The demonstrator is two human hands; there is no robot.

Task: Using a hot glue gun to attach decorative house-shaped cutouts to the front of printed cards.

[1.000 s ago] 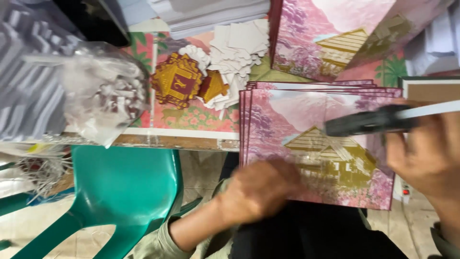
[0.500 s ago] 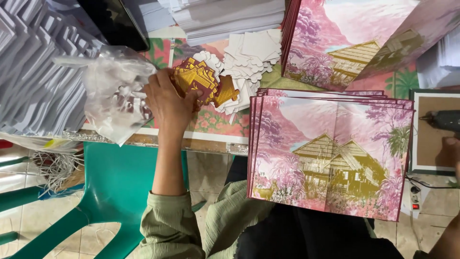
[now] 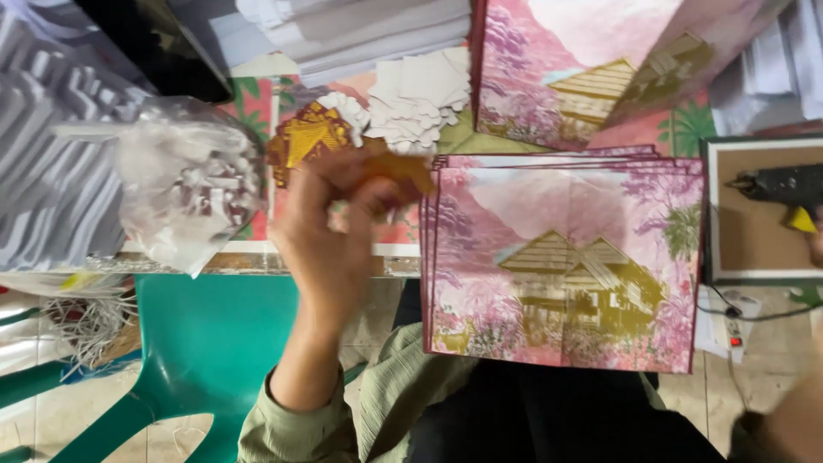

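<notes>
My left hand is raised over the table edge, its fingers closed on a gold-and-orange cut-out piece. It is just right of a small pile of similar gold cut-outs. A stack of pink printed cards showing a golden house rests on my lap, to the right of that hand. A black glue gun with a yellow trigger lies on a framed brown board at the far right. Only a sliver of my right hand shows at the frame edge beside the gun, and its grip is hidden.
A heap of white cut-outs sits behind the gold pile. Left of it is a clear plastic bag of pieces and grey corrugated sheets. White paper stacks and another pink picture lie at the back. A green plastic chair stands below.
My left hand left the card stack, reached the gold pile and now draws back with a gold piece. The glue gun moved right, off the cards, onto the brown board.
</notes>
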